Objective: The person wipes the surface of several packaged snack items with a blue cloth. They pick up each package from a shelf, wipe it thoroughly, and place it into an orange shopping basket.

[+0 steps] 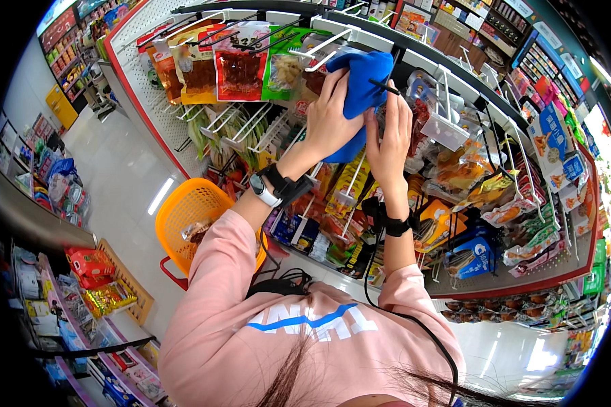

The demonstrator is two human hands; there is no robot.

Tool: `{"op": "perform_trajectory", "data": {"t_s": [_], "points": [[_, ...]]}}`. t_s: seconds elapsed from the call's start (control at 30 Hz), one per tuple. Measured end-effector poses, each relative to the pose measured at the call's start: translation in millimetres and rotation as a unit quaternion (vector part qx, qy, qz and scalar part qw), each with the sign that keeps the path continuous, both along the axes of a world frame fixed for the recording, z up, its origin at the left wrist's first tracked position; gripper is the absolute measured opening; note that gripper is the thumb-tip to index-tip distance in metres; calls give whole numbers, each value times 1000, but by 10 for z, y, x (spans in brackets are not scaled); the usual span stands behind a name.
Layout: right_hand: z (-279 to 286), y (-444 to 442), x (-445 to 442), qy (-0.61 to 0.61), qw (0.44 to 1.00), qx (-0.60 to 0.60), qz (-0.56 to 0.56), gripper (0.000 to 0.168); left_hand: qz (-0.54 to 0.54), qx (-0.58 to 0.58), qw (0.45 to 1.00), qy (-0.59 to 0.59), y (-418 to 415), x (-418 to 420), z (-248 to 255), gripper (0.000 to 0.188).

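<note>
My left hand (331, 119) grips a bunched blue cloth (365, 76) at the upper middle of the view. A black display hook (384, 86) crosses in front of the cloth, its tip towards my right hand (391, 137). The right fingers point upward beside that tip, and the thumb is against the cloth's edge. Whether these fingers pinch the hook or the cloth is hidden. Left of the cloth, a red-and-white snack packet (241, 68) and a green packet (285, 66) hang on the rack. Vacuum-packed food (458, 163) hangs to the right.
White prong hooks (331, 43) jut out from the pegboard rack (142, 76). An orange plastic basket (175, 219) with a red handle holds some packets beside my left arm. A black cable (427, 330) runs from my right wrist. Another goods shelf (66, 305) stands at lower left.
</note>
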State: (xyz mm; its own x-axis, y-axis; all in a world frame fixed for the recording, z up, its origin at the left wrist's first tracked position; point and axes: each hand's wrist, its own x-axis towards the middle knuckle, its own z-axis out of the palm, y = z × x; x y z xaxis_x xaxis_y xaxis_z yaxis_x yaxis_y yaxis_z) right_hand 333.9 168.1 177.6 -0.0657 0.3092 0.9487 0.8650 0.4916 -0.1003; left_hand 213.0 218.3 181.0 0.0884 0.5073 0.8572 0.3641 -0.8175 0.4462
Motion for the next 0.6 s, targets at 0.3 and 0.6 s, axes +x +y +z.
{"op": "perform_trajectory", "data": {"t_s": [0.3,0.6], "points": [[82,20,-65,126,981,-5,147,62,1,107,994,37,91,-86,-66,60],[153,-18,25,131,977,-18,165,47,-155,-7,986,-63,229,101,-83,44]]}}
